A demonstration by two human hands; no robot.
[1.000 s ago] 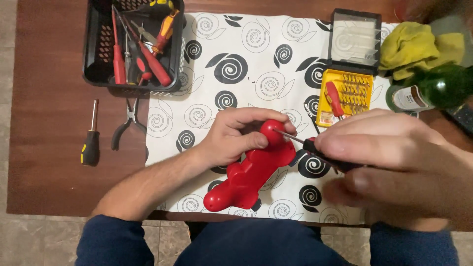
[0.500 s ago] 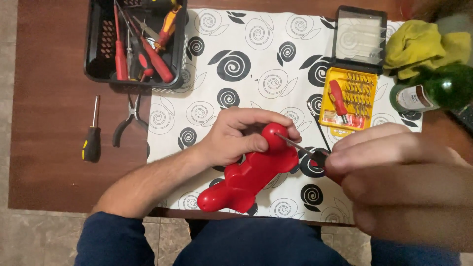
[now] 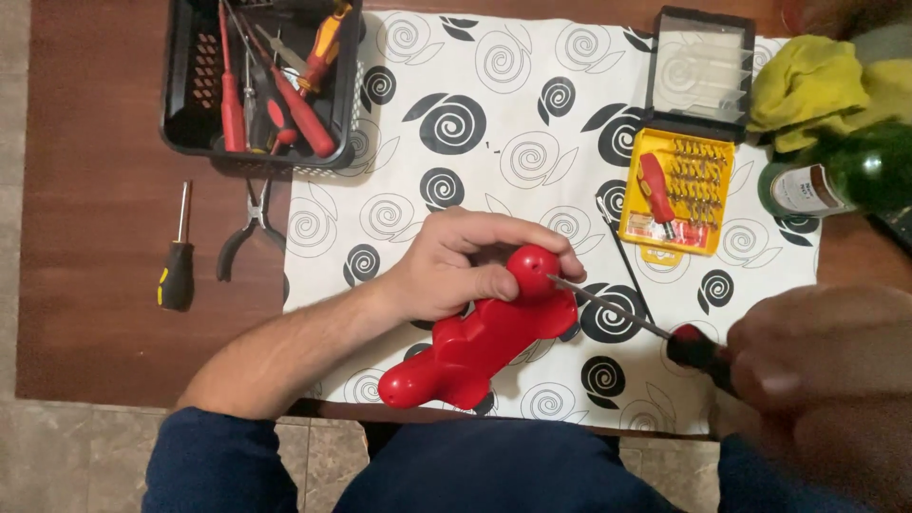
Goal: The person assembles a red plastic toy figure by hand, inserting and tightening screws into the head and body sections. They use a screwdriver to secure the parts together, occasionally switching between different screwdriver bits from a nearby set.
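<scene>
Left hand (image 3: 456, 266) grips a red plastic toy (image 3: 484, 337); right hand (image 3: 817, 361) holds a screwdriver (image 3: 655, 332) at its head, which may slip towards the nearby thumb

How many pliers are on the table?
1: grey pliers with dark handles lie on the wooden table, just below the black tool basket. More could hide among the tools in it.

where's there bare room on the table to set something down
Free: the patterned cloth between the black tool basket and the yellow bit case; bare wood left of the loose screwdriver. Crowded: the near edge, with the left hand, red toy and right hand.
</scene>
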